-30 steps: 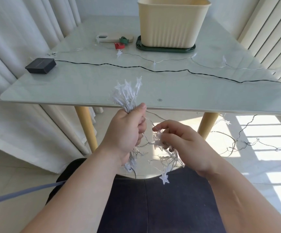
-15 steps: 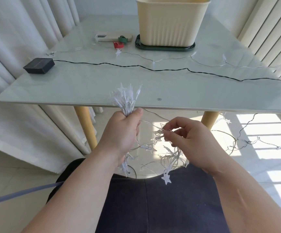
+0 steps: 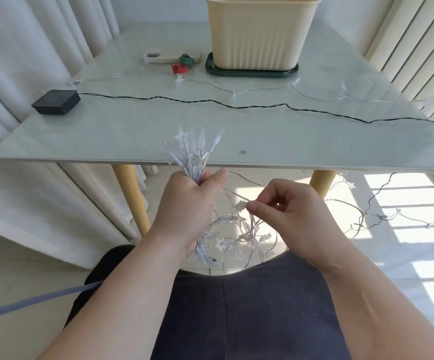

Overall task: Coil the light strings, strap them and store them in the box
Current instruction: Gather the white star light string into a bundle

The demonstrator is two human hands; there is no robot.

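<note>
My left hand (image 3: 191, 203) grips a gathered bundle of clear star lights (image 3: 192, 152), the star tips fanning up above my fist at the table's near edge. My right hand (image 3: 286, 211) pinches a single star (image 3: 241, 204) on the same string, just right of the left hand. Loose loops of the light string (image 3: 244, 237) hang tangled between my hands above my lap. A cream ribbed box (image 3: 260, 32) stands on a dark green lid (image 3: 252, 71) at the back of the table. A red strap (image 3: 179, 68) and a green strap (image 3: 186, 60) lie left of the box.
A black battery box (image 3: 56, 102) sits at the table's left, with a dark wire (image 3: 236, 106) running right across the glass tabletop (image 3: 106, 136). A clear string with stars (image 3: 262, 89) crosses behind it. More string (image 3: 382, 216) trails on the floor at right. Curtains flank both sides.
My right hand has risen and moved away from the left, drawing a star and its wire out of the tangle. The left hand keeps its grip on the bundle.
</note>
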